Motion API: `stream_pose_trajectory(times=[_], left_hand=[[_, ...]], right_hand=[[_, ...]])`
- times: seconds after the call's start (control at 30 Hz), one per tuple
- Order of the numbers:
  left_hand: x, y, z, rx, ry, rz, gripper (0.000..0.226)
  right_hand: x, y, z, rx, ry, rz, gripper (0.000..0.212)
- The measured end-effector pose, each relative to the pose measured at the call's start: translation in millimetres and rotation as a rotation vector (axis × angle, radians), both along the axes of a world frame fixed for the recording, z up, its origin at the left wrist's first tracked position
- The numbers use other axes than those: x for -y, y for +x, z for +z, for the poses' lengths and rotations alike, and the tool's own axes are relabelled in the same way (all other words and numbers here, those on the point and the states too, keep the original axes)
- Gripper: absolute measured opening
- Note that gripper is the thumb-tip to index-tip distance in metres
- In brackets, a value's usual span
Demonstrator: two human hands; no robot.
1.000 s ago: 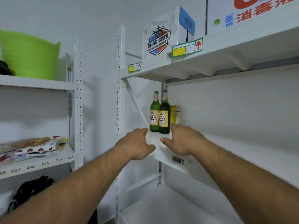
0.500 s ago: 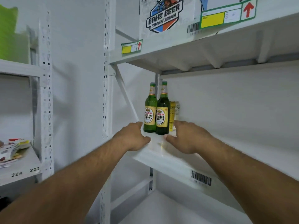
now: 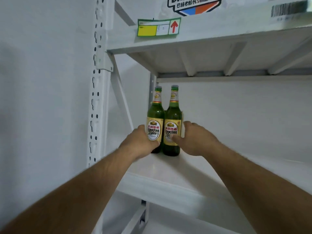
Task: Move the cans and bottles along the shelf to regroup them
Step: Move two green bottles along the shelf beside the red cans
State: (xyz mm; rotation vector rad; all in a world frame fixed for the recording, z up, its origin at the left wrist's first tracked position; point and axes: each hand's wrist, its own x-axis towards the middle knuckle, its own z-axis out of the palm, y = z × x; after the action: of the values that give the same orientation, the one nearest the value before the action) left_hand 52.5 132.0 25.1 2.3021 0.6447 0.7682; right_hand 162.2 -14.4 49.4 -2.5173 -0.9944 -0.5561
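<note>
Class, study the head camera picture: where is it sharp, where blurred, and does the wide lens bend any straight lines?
Head view: bottle labels read sharply; forearms and box print at the edges smear; the shelf upright bows; soft, even light, no glare.

We cannot see the fingers of the left hand (image 3: 140, 142); they pass behind the left beer bottle (image 3: 155, 119), whose base the hand covers. The right hand (image 3: 194, 139) hides whatever stands behind the right beer bottle (image 3: 173, 122), and its fingertips go out of sight there. The printed box (image 3: 194, 5) on the upper shelf (image 3: 219, 34) is cut off by the top edge, its lettering only partly readable. The barcode label (image 3: 288, 9) is blurred.
</note>
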Motion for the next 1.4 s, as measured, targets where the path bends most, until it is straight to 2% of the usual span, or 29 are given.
stream_pose_trajectory(times=[0.1, 0.27, 0.4, 0.47, 0.67, 1.0, 1.07, 1.27, 1.4], left_hand=[[-19.5, 19.1, 5.1, 0.044, -0.086, -0.046, 0.083], [-44.4, 47.2, 7.5, 0.056, -0.202, -0.091, 0.087], [-56.6, 61.5, 1.9, 0.037, -0.256, -0.151, 0.064], [-61.7, 69.6, -2.6, 0.03, -0.266, -0.191, 0.064], [-66.9, 78.7, -4.2, 0.066, -0.298, -0.178, 0.062], [-67.5, 77.9, -5.5, 0.1, -0.343, -0.167, 0.069], [-63.7, 72.8, -5.8, 0.101, -0.356, -0.19, 0.069], [-40.4, 61.2, -5.2, 0.106, -0.375, -0.337, 0.052], [-13.6, 58.6, -0.5, 0.095, -0.37, -0.412, 0.058]], right_hand=[[-18.7, 5.6, 8.0, -0.046, 0.098, -0.045, 0.069], [-45.2, 18.0, 18.1, -0.268, 0.372, -0.006, 0.066], [-60.7, 30.8, 22.1, -0.392, 0.543, 0.018, 0.053], [-67.8, 37.6, 21.8, -0.416, 0.593, 0.037, 0.048], [-73.4, 48.0, 19.9, -0.454, 0.664, 0.049, 0.036], [-67.8, 47.0, 16.5, -0.414, 0.746, 0.0, 0.048], [-58.5, 45.2, 20.2, -0.416, 0.762, -0.014, 0.049], [-12.6, 26.7, 31.1, -0.383, 0.877, -0.026, 0.05], [28.1, 13.9, 34.1, -0.34, 0.93, -0.074, 0.049]])
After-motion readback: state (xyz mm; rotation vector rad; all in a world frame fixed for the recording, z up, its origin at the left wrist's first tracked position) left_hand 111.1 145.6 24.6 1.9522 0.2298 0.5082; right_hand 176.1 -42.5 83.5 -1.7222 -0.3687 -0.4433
